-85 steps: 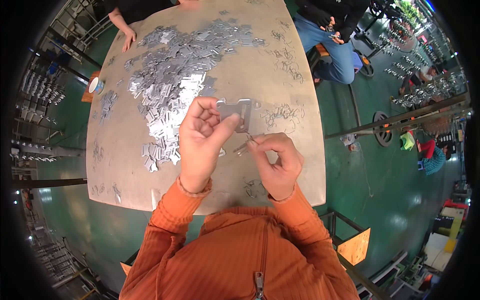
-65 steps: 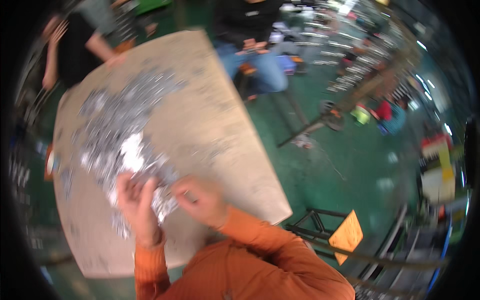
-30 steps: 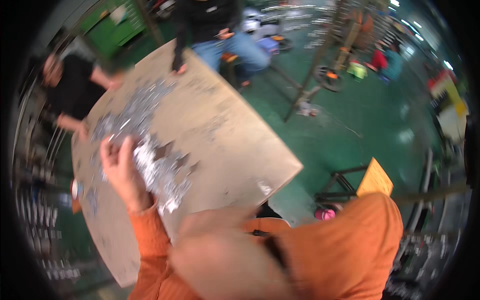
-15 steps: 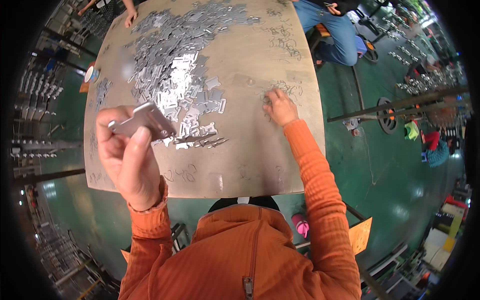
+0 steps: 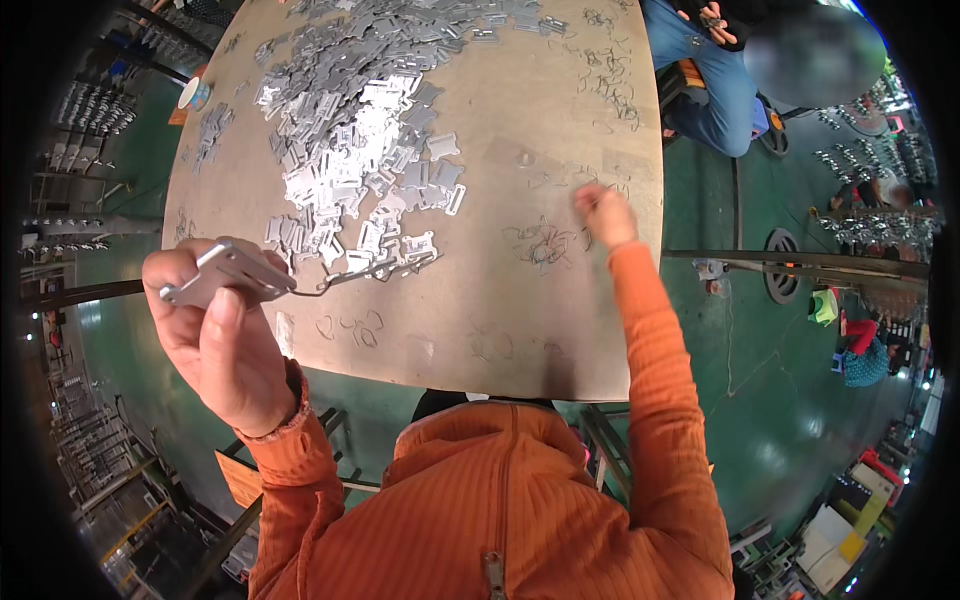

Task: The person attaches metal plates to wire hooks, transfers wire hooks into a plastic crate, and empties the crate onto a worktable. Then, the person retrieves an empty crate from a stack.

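Note:
My left hand (image 5: 225,345) is closed on a flat grey metal plate (image 5: 222,278) with a slot and notched edges, held above the table's near left part. A thin dark wire (image 5: 312,292) shows at the plate's right end; whether it is attached I cannot tell. Over the right side of the table, my right hand (image 5: 610,217) has its fingertips pinched together. What they hold, if anything, is too small and blurred to make out. Just left of that hand lies a loose heap of thin bent wire pieces (image 5: 545,243).
A big pile of similar metal plates (image 5: 340,130) covers the table's (image 5: 480,110) middle and far left. More bent wires (image 5: 610,85) lie along the right edge. A paper cup (image 5: 195,94) stands at the left edge. Another person in jeans (image 5: 715,80) sits at the far right.
My right hand has moved off the wire heap to its right, with fingers drawn together, uncovering the heap. My left hand, still holding the plate, sits lower and further left in the picture. The view has shifted.

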`<state>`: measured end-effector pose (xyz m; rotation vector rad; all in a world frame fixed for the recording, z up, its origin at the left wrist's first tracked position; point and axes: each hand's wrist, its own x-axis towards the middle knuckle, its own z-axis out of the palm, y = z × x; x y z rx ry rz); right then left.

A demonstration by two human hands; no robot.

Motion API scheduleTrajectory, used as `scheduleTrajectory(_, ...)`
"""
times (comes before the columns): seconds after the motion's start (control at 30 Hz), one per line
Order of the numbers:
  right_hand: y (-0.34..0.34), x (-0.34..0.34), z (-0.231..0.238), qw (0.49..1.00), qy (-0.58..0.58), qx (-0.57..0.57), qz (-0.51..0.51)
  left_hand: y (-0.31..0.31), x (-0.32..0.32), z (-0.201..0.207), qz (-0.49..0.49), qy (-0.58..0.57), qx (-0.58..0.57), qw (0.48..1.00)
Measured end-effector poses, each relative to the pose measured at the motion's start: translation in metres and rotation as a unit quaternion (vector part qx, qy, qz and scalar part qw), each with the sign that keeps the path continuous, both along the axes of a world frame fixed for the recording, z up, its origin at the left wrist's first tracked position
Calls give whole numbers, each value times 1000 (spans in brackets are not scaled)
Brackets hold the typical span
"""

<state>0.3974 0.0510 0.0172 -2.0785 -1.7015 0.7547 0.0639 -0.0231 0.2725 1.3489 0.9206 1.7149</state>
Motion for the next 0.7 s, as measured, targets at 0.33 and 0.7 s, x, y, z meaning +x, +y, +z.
scheduleTrajectory(0.33, 38, -25, -23, 994, -77, 47, 68, 4, 14, -3, -10, 17, -56, 998)
scheduleTrajectory(0.7, -28, -123, 208, 842, 521, 69, 121, 5, 13, -12, -25, -6, -88, 996)
